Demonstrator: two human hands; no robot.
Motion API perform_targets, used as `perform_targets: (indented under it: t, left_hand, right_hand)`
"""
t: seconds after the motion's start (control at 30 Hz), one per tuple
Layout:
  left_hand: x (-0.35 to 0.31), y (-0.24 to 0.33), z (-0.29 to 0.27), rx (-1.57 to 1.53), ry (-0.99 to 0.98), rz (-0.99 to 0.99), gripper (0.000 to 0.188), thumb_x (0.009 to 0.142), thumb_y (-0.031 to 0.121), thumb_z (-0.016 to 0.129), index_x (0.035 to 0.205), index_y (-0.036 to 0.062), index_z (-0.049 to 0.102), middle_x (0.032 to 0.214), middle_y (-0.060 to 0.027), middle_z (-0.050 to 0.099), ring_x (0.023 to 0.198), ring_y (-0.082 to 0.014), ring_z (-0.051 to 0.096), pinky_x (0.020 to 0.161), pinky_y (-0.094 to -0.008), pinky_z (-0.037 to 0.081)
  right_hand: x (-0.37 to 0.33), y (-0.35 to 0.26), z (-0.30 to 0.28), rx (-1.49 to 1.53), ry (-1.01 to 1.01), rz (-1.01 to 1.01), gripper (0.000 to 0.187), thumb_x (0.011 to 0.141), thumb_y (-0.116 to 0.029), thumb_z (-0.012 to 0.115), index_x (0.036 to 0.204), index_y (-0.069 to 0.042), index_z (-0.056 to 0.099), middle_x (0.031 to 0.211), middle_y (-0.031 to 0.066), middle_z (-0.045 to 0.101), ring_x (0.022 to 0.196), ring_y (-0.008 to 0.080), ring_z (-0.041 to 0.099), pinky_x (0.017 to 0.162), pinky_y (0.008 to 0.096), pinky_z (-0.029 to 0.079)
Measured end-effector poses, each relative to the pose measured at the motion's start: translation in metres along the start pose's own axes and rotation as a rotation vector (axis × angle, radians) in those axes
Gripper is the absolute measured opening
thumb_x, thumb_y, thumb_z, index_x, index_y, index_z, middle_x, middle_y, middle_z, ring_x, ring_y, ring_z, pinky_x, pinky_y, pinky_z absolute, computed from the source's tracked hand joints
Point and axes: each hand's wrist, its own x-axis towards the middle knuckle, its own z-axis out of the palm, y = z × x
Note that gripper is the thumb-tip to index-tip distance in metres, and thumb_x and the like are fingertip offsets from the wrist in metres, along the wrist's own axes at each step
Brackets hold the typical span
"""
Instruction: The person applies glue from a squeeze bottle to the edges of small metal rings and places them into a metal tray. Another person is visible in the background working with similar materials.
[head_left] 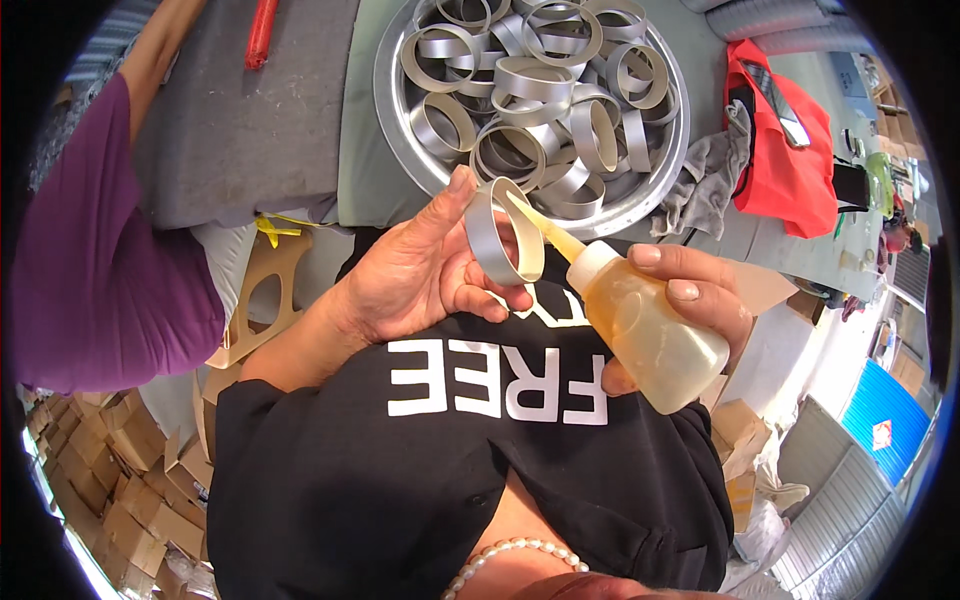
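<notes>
My left hand (415,270) grips a silver-grey ring (487,240) by its edge, thumb at the top and fingers underneath. In my right hand (700,300) is a translucent squeeze bottle (650,335) with a white collar, holding a pale yellowish liquid. Its long narrow nozzle (545,228) points up and left, with the tip at the ring's opening; whether it touches the inner wall I cannot tell. Just beyond my hands stands a round metal tray (392,95) heaped with loose silver-grey rings (533,80).
A grey cloth (710,170) lies right of the tray, beside a red bag (800,190) with a phone (775,105) on it. At the left, a person in a purple sleeve (110,260) works close by, near a red rod (261,35). Cardboard boxes (135,440) pile up at lower left.
</notes>
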Motion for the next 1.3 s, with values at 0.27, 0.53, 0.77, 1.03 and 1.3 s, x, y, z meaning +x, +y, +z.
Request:
perform_targets:
  t: [0.27, 0.53, 0.77, 1.03, 1.3]
  left_hand:
    - [-0.004, 0.002, 0.012, 0.222, 0.124, 0.071, 0.081, 0.097, 0.067, 0.031, 0.129, -0.0064, 0.045, 0.111, -0.0194, 0.060, 0.093, -0.0282, 0.068, 0.071, -0.0336, 0.063]
    - [-0.012, 0.003, 0.025, 0.569, 0.191, 0.323, 0.070, 0.094, 0.050, 0.061, 0.137, -0.0020, 0.042, 0.119, -0.0127, 0.058, 0.106, -0.0186, 0.062, 0.082, -0.0352, 0.058]
    - [-0.012, 0.001, 0.021, 0.849, 0.174, 0.575, 0.075, 0.067, 0.010, 0.090, 0.131, 0.0047, 0.051, 0.118, -0.0065, 0.057, 0.109, -0.0164, 0.059, 0.089, -0.0313, 0.055]
    - [-0.013, 0.007, 0.032, 1.270, 0.079, 0.820, 0.073, 0.059, 0.000, 0.090, 0.124, 0.0004, 0.056, 0.126, -0.0128, 0.052, 0.117, -0.0221, 0.057, 0.092, -0.0332, 0.056]
    - [-0.005, 0.008, 0.033, 1.633, -0.026, 1.138, 0.050, 0.064, 0.001, 0.086, 0.109, 0.0017, 0.066, 0.112, -0.0138, 0.065, 0.105, -0.0267, 0.065, 0.088, -0.0344, 0.055]
  right_hand:
    - [-0.002, 0.005, -0.016, 0.002, -0.246, -0.041, 0.090, 0.066, -0.023, 0.093, 0.137, -0.008, 0.038, 0.132, 0.0267, 0.050, 0.108, 0.0323, 0.063, 0.083, 0.0371, 0.058]
    - [-0.002, 0.003, -0.006, 0.020, -0.063, -0.068, 0.073, 0.070, -0.027, 0.089, 0.125, -0.004, 0.047, 0.117, 0.0287, 0.060, 0.094, 0.0295, 0.067, 0.070, 0.0342, 0.058]
    - [-0.001, 0.013, -0.015, 0.132, -0.041, -0.137, 0.066, 0.079, -0.032, 0.083, 0.123, 0.003, 0.048, 0.111, 0.0336, 0.061, 0.089, 0.0291, 0.069, 0.068, 0.0334, 0.060]
    - [-0.012, 0.026, -0.018, 0.216, 0.129, -0.031, 0.078, 0.074, -0.050, 0.083, 0.118, 0.005, 0.051, 0.103, 0.0257, 0.066, 0.098, 0.0295, 0.066, 0.081, 0.0363, 0.057]
    - [-0.010, 0.028, -0.007, 0.281, 0.383, 0.271, 0.072, 0.080, -0.054, 0.071, 0.111, 0.008, 0.051, 0.094, 0.0258, 0.065, 0.078, 0.0251, 0.066, 0.073, 0.0350, 0.054]
